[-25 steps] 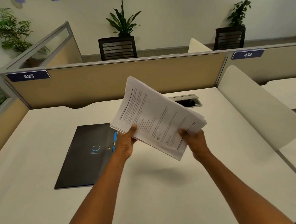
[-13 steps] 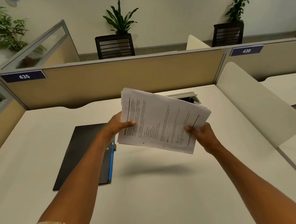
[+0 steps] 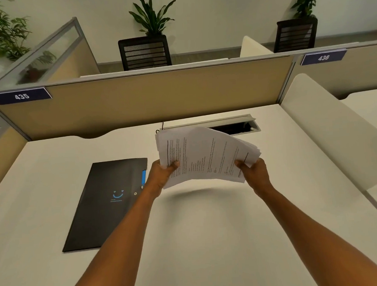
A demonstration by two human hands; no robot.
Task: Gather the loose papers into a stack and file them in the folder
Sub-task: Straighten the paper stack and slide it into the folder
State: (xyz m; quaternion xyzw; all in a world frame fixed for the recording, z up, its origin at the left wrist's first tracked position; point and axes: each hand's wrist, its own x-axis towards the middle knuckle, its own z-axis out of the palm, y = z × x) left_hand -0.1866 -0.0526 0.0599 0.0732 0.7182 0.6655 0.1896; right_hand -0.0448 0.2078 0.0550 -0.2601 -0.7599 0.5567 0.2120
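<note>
Now both hands are clamped on the stack of papers (image 3: 208, 155), one at each near corner: the left hand (image 3: 162, 177) pinches the near left corner with its thumb on top, and the right hand (image 3: 255, 172) grips the near right corner the same way. The sheets hang in the air above the desk (image 3: 210, 240), printed side up, sagging a touch in the middle, edges fanned unevenly on the right side. Their shadow falls on the desk just below. Off to the left, the black folder (image 3: 107, 204) lies flat and closed on the desk, just beside the left wrist. Behind the papers sits the open cable slot (image 3: 237, 125), then the tan partition (image 3: 159, 96).
</note>
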